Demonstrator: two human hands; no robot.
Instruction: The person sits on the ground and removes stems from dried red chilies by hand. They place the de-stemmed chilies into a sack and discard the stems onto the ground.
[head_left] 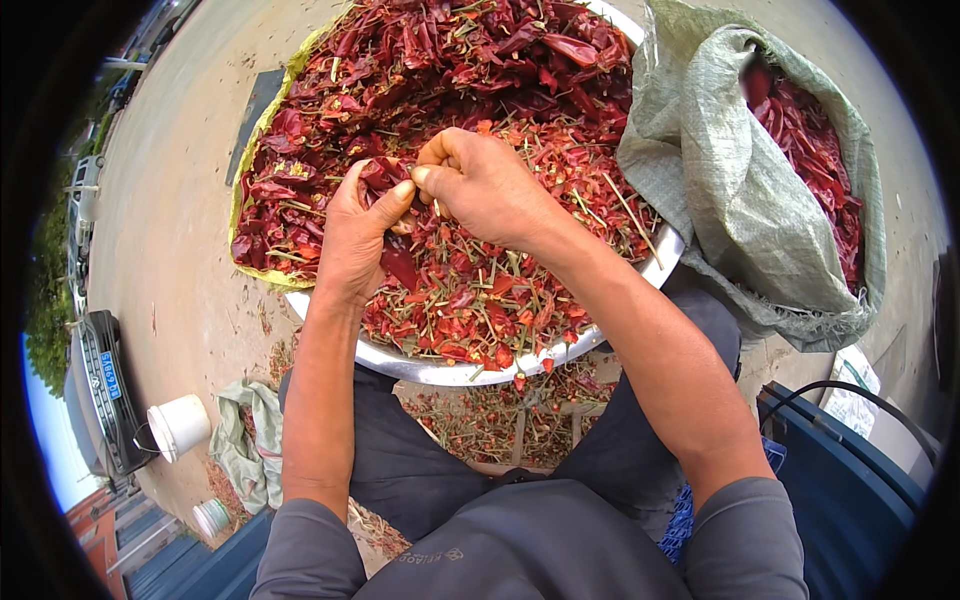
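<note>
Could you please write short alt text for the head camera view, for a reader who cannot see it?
Seen from above, a seated person's left hand and right hand together pinch a dried red chili over a wide metal basin heaped with chilies and stems. A woven sack of chilies sits at the right, a white bucket lower left.

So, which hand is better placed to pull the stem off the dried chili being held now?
The right hand, probably. Its fingertips pinch at the top of the dried red chili, while the left hand wraps around the chili's body and steadies it over the metal basin.
</note>
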